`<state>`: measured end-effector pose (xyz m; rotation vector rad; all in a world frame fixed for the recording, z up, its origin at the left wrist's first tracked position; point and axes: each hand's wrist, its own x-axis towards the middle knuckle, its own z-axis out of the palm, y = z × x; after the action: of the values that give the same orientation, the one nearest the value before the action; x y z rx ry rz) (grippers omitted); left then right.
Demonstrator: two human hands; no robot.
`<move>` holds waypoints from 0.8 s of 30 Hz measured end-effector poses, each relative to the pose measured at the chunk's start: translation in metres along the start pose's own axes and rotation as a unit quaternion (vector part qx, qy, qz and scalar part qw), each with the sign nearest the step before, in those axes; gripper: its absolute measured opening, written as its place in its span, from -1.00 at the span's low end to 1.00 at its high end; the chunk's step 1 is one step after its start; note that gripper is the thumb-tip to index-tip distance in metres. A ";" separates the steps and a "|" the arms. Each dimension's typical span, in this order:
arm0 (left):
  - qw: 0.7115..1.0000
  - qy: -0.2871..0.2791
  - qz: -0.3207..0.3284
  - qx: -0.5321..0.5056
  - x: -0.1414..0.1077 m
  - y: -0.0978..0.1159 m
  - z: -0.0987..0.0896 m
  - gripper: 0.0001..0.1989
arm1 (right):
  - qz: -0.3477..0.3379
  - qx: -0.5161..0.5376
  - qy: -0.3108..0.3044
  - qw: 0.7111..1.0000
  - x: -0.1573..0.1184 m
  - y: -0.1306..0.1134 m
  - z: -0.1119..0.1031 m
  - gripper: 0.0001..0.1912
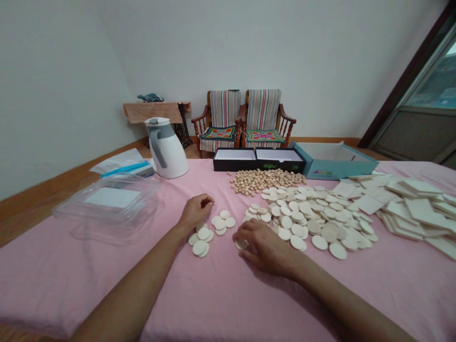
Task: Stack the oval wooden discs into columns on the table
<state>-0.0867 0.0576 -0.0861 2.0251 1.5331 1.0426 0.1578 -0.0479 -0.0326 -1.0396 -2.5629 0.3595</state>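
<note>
My forearms [121,289] reach over the pink sheet [64,266], left hand [195,212] curled shut above a small pile of pale discs [203,236], contents unclear, right hand [265,247] open, fingertips [245,236] on one disc [241,244] beside the big heap [313,223].

Left hand [195,212]: bare, palm down above the pink cloth [107,285], fingers curled into a loose fist, knuckles raised, wrist bent slightly inward; whether anything lies inside the curl is hidden. Right hand [265,247]: bare, palm down and low over the same cloth, farther right, fingers extended and slightly spread, fingertips [240,239] angled down and to the left. Both forearms [131,294]: bare, entering from the lower corners and converging toward the middle of the cloth, hands well apart.
</note>
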 end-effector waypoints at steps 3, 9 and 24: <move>1.000 0.000 -0.001 -0.001 0.000 0.002 0.000 -0.82 | -0.010 -0.042 -0.023 0.999 0.003 -0.007 0.005 -0.85; 1.000 -0.003 -0.003 -0.003 0.000 0.004 -0.002 -0.83 | 0.087 -0.086 0.110 0.986 0.004 0.019 -0.007 -0.82; 1.000 -0.003 0.004 -0.006 -0.002 0.012 -0.005 -0.83 | 0.082 -0.152 -0.006 0.985 0.053 -0.005 0.013 -0.82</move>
<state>-0.0831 0.0516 -0.0754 2.0250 1.5134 1.0453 0.1139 -0.0156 -0.0309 -1.3646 -2.6033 0.0132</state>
